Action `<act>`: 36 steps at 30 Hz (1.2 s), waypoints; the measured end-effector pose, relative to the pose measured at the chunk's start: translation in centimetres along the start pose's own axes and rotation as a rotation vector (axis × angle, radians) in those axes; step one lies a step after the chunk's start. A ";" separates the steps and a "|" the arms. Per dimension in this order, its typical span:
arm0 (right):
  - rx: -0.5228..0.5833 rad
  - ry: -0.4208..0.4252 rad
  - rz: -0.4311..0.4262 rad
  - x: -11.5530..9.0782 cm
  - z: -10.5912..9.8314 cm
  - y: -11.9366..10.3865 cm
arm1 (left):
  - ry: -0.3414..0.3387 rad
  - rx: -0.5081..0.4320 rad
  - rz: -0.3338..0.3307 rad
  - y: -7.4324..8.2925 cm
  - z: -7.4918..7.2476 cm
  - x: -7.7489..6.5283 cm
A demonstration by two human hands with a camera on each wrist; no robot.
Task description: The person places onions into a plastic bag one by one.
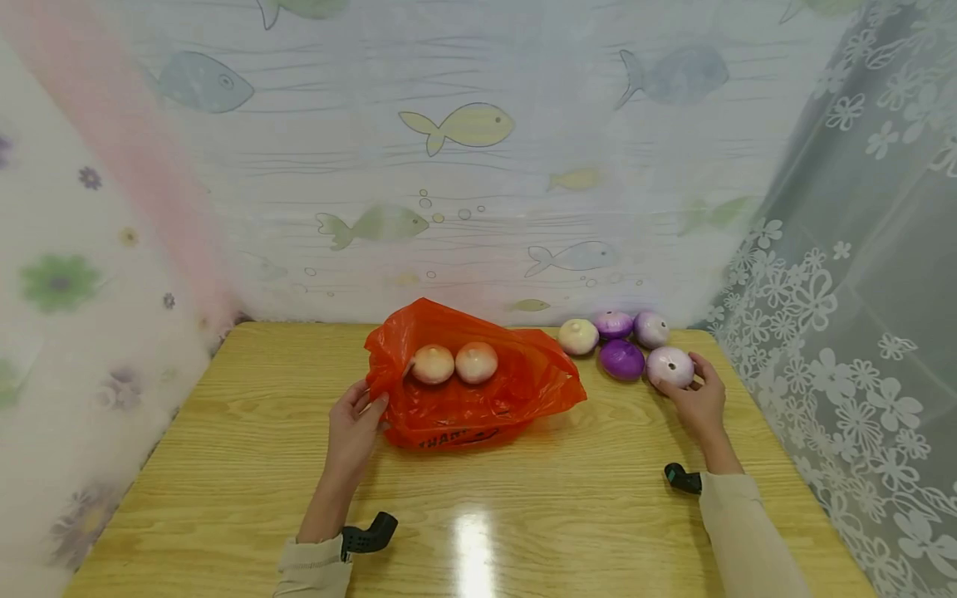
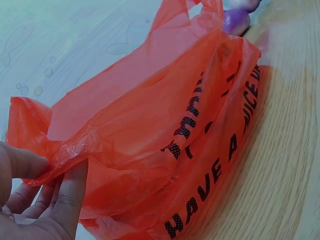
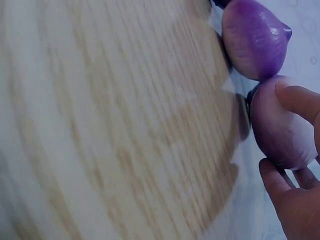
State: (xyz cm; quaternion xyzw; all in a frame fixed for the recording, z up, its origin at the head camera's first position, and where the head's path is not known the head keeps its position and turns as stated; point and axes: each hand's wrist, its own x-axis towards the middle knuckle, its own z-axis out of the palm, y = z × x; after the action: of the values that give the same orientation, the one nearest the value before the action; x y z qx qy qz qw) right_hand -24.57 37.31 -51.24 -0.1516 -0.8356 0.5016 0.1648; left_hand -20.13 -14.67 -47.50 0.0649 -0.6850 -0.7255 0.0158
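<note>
A red plastic bag [image 1: 449,419] with black lettering lies with its mouth spread on the table. Two pale onions [image 1: 433,365] sit inside it. My left hand [image 1: 353,428] pinches the bag's left edge between thumb and fingers, which the left wrist view shows up close. Over at the right, my right hand [image 1: 701,405] holds a pale purple-white onion [image 1: 665,366] with thumb and fingers on opposite sides. That onion stands beside a deep purple onion [image 1: 622,360], which also shows in the right wrist view.
Behind the held onion are a cream onion [image 1: 578,337] and two more purple onions [image 1: 614,324], close to the back edge of the wooden table [image 1: 254,415]. A fish-print curtain [image 1: 463,183] hangs behind, with a sheer flowered one [image 1: 860,332] along the right.
</note>
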 end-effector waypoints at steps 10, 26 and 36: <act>0.068 0.085 -0.062 -0.5 0.0 -1.0 | -0.005 -0.018 -0.002 0.1 0.1 0.1; 0.225 0.025 -0.158 -2.9 0.4 -5.2 | -0.005 -0.005 0.011 0.0 0.1 0.0; 0.296 0.007 -0.269 -4.2 1.3 -7.0 | -0.007 0.000 0.004 0.0 0.2 0.0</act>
State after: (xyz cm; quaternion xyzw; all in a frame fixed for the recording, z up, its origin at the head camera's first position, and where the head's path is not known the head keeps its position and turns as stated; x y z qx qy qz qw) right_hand -21.96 31.37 -46.06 -0.0144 -0.7649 0.5919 0.2535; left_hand -20.10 -14.49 -47.44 0.0607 -0.6850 -0.7259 0.0149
